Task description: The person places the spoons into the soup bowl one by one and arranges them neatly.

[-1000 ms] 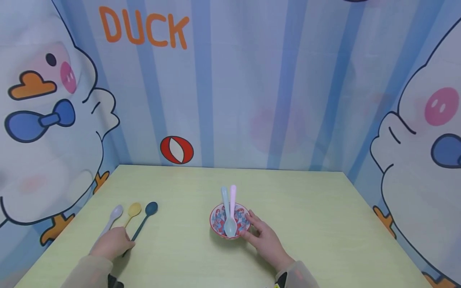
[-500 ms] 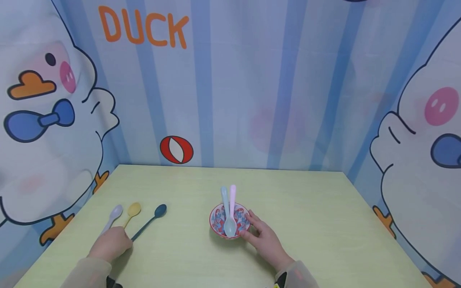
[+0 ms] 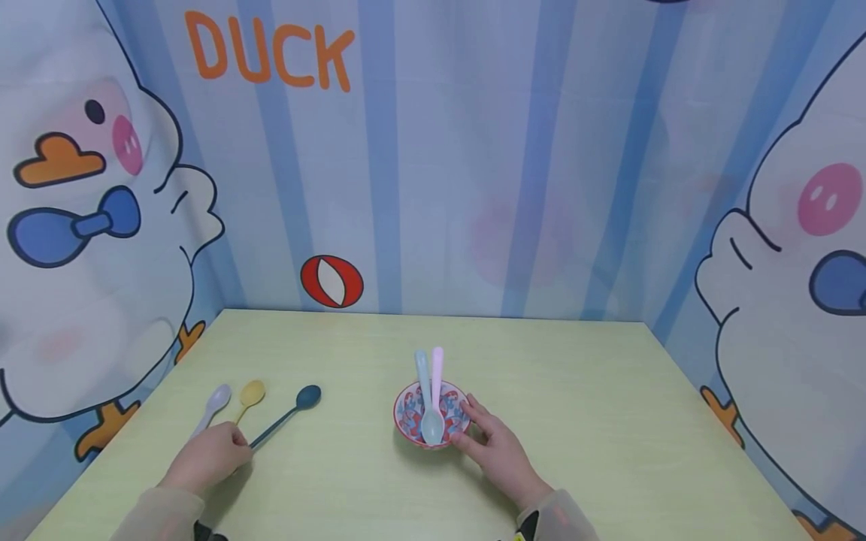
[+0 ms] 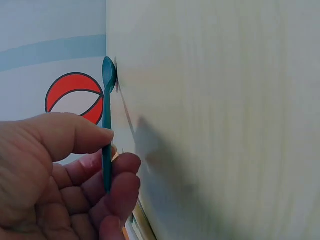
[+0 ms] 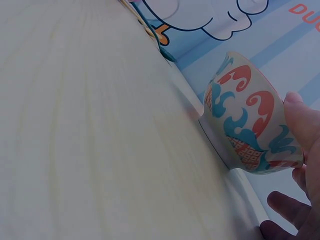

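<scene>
Pinched between thumb and fingers of my left hand (image 3: pixel 208 457) is a dark teal spoon (image 3: pixel 308 397), held by its handle with the spoon's head pointing away to the right. The left wrist view shows the thumb pressing on the handle of the teal spoon (image 4: pixel 107 122). Toward the middle of the table, a small red and blue patterned bowl (image 3: pixel 410 427) stands upright. My right hand (image 3: pixel 502 454) holds it from the right, thumb and fingers spread along its side. Inside the bowl lean a light blue spoon (image 3: pixel 431 425) and a pink spoon (image 3: pixel 437 367), handles toward the back.
A lilac spoon (image 3: pixel 217 400) and a yellow spoon (image 3: pixel 252 393) lie at the table's left, their handles partly hidden by the left hand. The pale yellow table (image 3: pixel 541 376) ends at a curtain (image 3: pixel 446 150) printed with ducks.
The teal spoon's head has swung to the right and slightly toward me as the left hand turned it. The right hand and bowl stay in place.
</scene>
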The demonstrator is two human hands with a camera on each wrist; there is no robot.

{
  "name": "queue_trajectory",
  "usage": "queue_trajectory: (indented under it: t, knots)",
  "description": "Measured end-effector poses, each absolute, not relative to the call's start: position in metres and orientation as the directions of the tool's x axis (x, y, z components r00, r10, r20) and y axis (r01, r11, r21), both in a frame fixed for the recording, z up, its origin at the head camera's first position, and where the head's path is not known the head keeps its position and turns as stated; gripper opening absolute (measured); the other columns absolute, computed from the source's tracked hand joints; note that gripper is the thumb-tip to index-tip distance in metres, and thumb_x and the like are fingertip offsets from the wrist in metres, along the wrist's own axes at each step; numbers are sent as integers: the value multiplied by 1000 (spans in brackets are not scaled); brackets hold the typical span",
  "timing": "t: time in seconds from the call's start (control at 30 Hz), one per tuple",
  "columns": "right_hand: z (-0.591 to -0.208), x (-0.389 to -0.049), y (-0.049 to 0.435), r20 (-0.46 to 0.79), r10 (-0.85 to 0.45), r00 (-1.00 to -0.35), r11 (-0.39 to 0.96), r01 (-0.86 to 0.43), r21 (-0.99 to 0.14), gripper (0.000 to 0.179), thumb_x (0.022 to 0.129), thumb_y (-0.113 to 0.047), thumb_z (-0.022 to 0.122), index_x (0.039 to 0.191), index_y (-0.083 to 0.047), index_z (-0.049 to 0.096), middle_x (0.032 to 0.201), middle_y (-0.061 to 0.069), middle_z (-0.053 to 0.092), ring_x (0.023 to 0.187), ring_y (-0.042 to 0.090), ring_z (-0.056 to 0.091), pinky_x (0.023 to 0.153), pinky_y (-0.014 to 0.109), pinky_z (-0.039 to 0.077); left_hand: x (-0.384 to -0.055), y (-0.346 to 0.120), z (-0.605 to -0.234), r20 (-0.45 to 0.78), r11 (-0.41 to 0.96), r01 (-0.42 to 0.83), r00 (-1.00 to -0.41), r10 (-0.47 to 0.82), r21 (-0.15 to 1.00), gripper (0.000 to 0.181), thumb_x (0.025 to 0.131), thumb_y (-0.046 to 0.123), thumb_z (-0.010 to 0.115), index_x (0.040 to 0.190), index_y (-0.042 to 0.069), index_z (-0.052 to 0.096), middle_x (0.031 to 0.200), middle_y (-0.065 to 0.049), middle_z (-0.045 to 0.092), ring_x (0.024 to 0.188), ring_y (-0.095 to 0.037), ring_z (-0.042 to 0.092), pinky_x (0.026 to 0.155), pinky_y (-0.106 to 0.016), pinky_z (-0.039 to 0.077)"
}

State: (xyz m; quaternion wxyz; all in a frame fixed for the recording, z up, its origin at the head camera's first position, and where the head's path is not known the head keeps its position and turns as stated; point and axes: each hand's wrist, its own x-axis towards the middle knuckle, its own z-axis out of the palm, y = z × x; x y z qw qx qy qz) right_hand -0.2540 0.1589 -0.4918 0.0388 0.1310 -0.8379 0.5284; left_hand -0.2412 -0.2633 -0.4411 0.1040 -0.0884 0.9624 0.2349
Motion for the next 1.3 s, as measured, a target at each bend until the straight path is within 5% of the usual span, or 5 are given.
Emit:
queue_trajectory:
  t: [0.37, 0.93, 1.3]
  knots:
    - [-492, -255, 158, 202, -182, -962, 410, -261, -874, 61, 88, -35, 70, 140, -11, 50, 153, 7, 33, 140, 32, 29, 109, 49, 31, -242, -262, -445, -267, 746, -263, -956, -119, 612, 26, 89, 20, 61, 103, -2, 61, 88, -10, 57, 80, -23, 49, 66, -34, 43]
    - [-491, -254, 158, 207, -184, -961, 416, -266, -869, 61, 88, -35, 69, 140, -11, 50, 153, 6, 33, 140, 32, 29, 109, 49, 30, -243, -262, -450, -302, 581, -361, -932, -200, 730, 45, 94, 31, 56, 121, -4, 53, 107, -16, 56, 95, -30, 47, 75, -39, 42]
    - [-492, -254, 158, 201, -177, -964, 411, -257, -874, 60, 88, -34, 70, 140, -11, 50, 153, 6, 34, 140, 31, 29, 108, 48, 32, -244, -257, -458, -262, 416, -347, -933, -248, 841, 46, 94, 28, 53, 123, -7, 49, 94, -11, 52, 86, -25, 46, 71, -34, 39]
